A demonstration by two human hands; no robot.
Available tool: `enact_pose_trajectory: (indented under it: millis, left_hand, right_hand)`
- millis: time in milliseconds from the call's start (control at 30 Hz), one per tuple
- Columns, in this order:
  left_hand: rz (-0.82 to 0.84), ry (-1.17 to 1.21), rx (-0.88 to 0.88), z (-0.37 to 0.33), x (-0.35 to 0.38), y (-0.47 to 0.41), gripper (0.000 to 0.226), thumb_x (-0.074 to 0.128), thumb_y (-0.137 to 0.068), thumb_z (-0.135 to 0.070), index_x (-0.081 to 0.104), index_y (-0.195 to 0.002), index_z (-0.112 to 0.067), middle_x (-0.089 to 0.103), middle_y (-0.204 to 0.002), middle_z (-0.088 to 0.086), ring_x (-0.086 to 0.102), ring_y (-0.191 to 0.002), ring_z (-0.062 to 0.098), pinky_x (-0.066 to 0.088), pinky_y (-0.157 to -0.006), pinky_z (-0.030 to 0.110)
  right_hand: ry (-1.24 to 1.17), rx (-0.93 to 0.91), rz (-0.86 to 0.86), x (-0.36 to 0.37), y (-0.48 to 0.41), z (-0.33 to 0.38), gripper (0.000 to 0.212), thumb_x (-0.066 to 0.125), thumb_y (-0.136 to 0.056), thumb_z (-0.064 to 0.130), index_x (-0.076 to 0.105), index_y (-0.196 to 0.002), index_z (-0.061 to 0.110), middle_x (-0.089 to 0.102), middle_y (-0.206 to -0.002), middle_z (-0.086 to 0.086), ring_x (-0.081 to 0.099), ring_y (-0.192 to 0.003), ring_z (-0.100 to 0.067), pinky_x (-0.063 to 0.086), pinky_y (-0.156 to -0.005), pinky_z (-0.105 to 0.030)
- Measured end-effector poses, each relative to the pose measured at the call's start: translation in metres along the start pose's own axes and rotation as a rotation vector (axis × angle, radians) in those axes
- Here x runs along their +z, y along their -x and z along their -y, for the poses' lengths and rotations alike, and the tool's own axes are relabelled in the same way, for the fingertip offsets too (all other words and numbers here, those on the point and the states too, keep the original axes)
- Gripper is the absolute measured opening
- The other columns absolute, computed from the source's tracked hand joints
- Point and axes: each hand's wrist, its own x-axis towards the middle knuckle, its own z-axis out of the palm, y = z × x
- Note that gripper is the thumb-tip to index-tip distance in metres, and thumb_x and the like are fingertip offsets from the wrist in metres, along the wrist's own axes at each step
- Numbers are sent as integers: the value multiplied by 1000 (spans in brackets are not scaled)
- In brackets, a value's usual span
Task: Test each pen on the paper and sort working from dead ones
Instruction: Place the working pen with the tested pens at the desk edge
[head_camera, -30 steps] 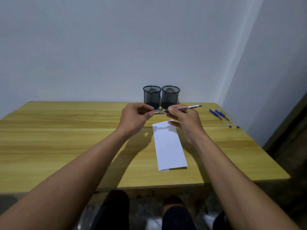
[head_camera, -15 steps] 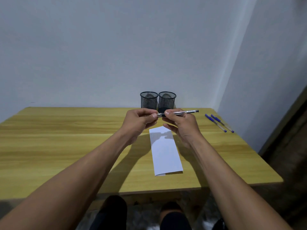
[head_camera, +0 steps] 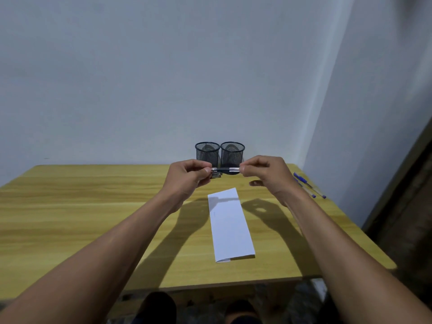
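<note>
- My left hand [head_camera: 187, 177] is raised above the tabletop [head_camera: 93, 202]; its grip is closed, thumb and fingertips pinching the left end of the pen [head_camera: 225, 169]
- My right hand [head_camera: 266, 174] pinches the pen's right end between thumb and forefinger, so that grip is closed on it too; the other fingers curl loosely below
- The pen lies level between the two hands, in the air and clear of the tabletop; its barrel is dark in the middle and silvery toward each end; from here it sits in front of the two cups
- Just under my left fingertips something small and dark shows; I cannot tell what it is
- The paper [head_camera: 230, 226] is a white folded strip lying flat on the tabletop below and between my hands, its long side running away from me; the shadows of both hands fall beside its far end
- The left mesh cup [head_camera: 207, 154] and the right mesh cup [head_camera: 232, 154] stand upright side by side at the back edge, against the wall, touching or nearly so
- Two blue pens [head_camera: 306, 184] lie side by side near the right edge of the tabletop, well apart from the paper
</note>
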Motion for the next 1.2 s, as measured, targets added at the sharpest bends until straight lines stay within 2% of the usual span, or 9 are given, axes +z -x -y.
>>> enact_pose_trajectory:
  millis: [133,333,467,567,667,833,967,1133,1200]
  left_hand:
    - [6,-14,27,0,6,-1,8,68,-88,4,73,-87,-3,68,-81,11,67,-75,18,60,-82,31]
    - [32,-36,49,-2,18,-3,7,69,-88,2,73,-92,-2,69,-81,10,67,-76,17,60,-81,29]
    - [24,-113,85,-4,24,-5,4,71,-88,-6,74,-89,-8,68,-77,8,65,-75,19,60,-85,38]
    - [-22,-295,151,-2,33,-12,8,71,-84,-28,77,-82,-22,74,-75,3,68,-74,16,59,-86,44]
    - [-19,-573,241,-2,54,-16,14,67,-86,-35,77,-88,-25,75,-79,-10,70,-81,7,53,-82,28]
    - [219,-934,303,13,105,-38,48,65,-89,-44,67,-125,-12,72,-117,4,66,-107,18,50,-96,32]
    - [415,-1191,253,37,141,-64,70,65,-88,-52,48,-144,-12,55,-144,9,52,-131,27,43,-108,38]
    - [550,-1279,95,67,171,-92,92,69,-80,-61,35,-152,-13,48,-150,11,45,-137,29,40,-111,39]
    - [574,-1318,58,75,178,-99,95,71,-76,-65,39,-149,-14,50,-147,10,48,-134,29,42,-108,40]
  right_hand:
    - [307,-97,14,-4,-4,6,4,80,-82,12,79,-85,15,75,-80,-3,60,-67,-3,44,-62,-16]
    - [651,-185,25,-6,-3,9,3,75,-86,27,77,-85,28,74,-86,11,63,-86,-4,46,-73,-19]
    - [700,-187,-12,-12,-3,9,5,73,-86,29,77,-84,32,73,-87,13,60,-91,-8,47,-78,-30]
    - [727,-167,-65,-27,-3,4,6,72,-86,29,76,-83,32,71,-84,15,59,-87,-9,47,-73,-30]
    - [767,-132,-129,-48,-1,-3,8,71,-87,29,78,-87,28,72,-86,14,60,-81,-9,46,-67,-27]
    - [868,-28,-237,-86,-3,-25,9,70,-86,32,78,-89,30,71,-85,10,64,-86,-19,53,-78,-35]
    - [919,67,-273,-113,-9,-49,11,67,-89,28,78,-91,26,69,-88,9,65,-89,-23,50,-74,-33]
    - [998,156,-271,-124,-33,-82,14,64,-89,24,78,-92,24,73,-111,-2,66,-100,-28,54,-82,-37]
    - [1017,172,-279,-122,-46,-94,16,62,-89,22,78,-91,23,73,-109,-2,66,-97,-28,56,-84,-41]
